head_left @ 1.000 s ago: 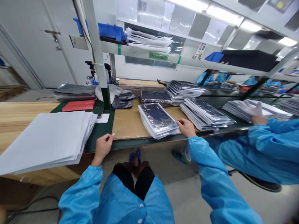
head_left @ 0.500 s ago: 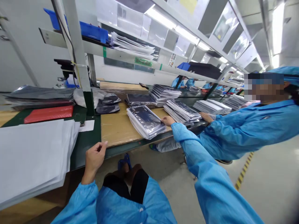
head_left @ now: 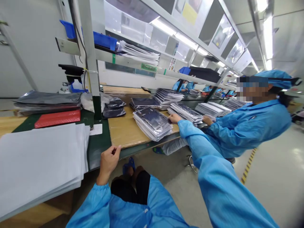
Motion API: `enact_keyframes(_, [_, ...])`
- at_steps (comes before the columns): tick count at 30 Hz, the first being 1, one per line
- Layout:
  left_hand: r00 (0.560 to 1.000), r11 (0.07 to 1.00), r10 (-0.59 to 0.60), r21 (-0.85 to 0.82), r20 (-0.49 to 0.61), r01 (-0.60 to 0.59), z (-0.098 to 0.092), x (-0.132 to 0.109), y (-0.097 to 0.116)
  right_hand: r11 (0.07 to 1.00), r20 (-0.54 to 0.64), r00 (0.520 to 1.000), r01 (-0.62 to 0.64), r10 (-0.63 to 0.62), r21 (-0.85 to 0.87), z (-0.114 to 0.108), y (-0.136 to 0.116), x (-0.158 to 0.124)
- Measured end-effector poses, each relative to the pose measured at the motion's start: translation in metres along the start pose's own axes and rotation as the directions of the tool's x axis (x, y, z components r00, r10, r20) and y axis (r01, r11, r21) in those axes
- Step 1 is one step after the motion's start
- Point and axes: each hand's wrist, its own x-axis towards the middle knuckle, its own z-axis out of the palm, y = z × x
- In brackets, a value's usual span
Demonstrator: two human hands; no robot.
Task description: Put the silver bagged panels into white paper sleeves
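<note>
A stack of dark sheets in clear plastic sleeves, layered with white ones [head_left: 153, 123], lies slightly fanned on a brown cardboard sheet [head_left: 123, 131]. At the stack's right corner is my right hand [head_left: 175, 118], its fingers curled and closed. Whether they pinch a sleeve there I cannot make out. My left hand [head_left: 109, 162] rests at the front edge of the table, near the cardboard's front left corner. Thumb and forefinger are pressed together there, the other fingers folded in, and nothing shows between them.
Large white sheets [head_left: 42, 161] overhang the table at left, before a red packet [head_left: 58, 118]. A shelf post [head_left: 91, 63] rises behind. More sleeved stacks [head_left: 185, 113] stand to the right, where a co-worker in blue [head_left: 249, 126] works close by. Dark pouches [head_left: 114, 107] lie behind.
The view has shifted, so the table's left side shows further right. My left hand has slid a little right along the edge. My right hand stays by the stack's right corner.
</note>
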Motion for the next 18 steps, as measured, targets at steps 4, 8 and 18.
enact_keyframes(4, [1.000, 1.000, -0.009, -0.003, 0.006, 0.009, -0.001, 0.000, -0.003, 0.928, 0.162, 0.986, -0.091, 0.033, 0.361, -0.006, -0.005, -0.018])
enact_keyframes(8, [0.999, 0.999, -0.035, 0.018, -0.004, 0.035, -0.003, 0.001, -0.004, 0.757, 0.235, 0.971, -0.128, -0.034, 0.641, 0.001, -0.013, -0.039])
enact_keyframes(18, [0.991, 0.987, -0.134, 0.088, 0.014, 0.132, -0.008, 0.007, 0.005, 0.107, 0.199, 0.960, -0.181, -0.196, 0.978, 0.049, 0.024, -0.184])
